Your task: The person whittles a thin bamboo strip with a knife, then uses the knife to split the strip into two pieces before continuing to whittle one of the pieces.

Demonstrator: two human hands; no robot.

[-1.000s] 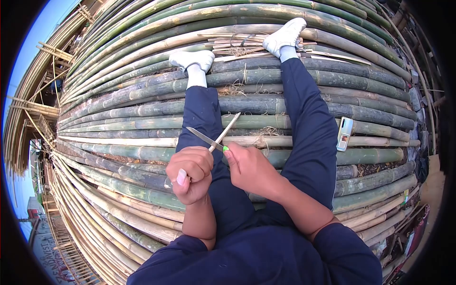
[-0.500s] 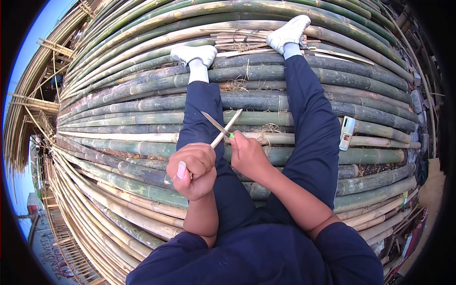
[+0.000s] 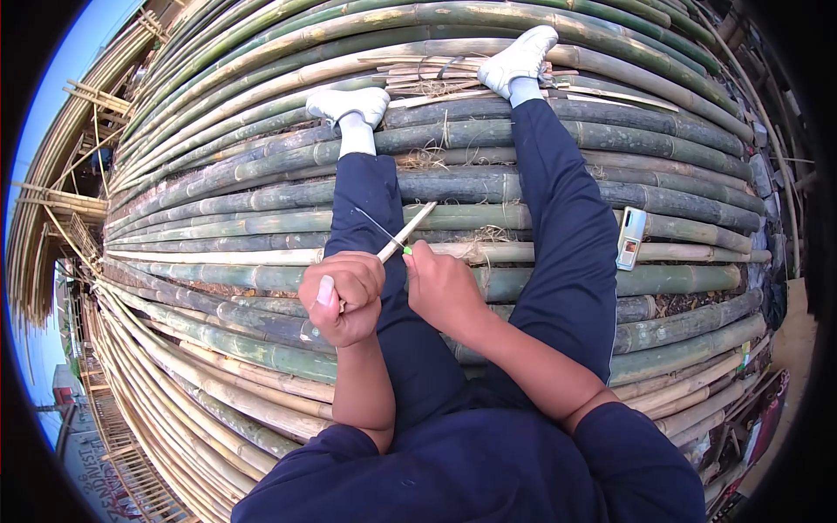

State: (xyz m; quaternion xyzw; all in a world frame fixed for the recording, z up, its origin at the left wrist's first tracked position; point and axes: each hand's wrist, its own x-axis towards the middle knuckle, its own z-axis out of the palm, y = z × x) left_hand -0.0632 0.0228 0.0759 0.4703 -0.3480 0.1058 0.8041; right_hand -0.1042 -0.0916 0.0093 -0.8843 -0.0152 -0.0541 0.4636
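Note:
My left hand (image 3: 343,295) is closed in a fist around a pale bamboo strip (image 3: 410,230), whose far end points up and to the right. In my right hand (image 3: 442,286) is a knife (image 3: 377,225) with a bright green part showing at the grip. Its thin blade crosses the strip just beyond my left fist and points up to the left. My fingers hide most of the knife handle. Both hands are above my lap, between my outstretched legs.
I sit on rows of bamboo poles (image 3: 462,185). Split bamboo strips (image 3: 427,77) lie between my white shoes, with fibrous shavings (image 3: 427,157) nearer. A phone (image 3: 631,237) rests beside my right leg. Stacked poles on a frame (image 3: 52,200) stand at far left.
The knife blade has turned and now shows as a thinner line across the strip. Both hands have shifted slightly left in view, along with the legs.

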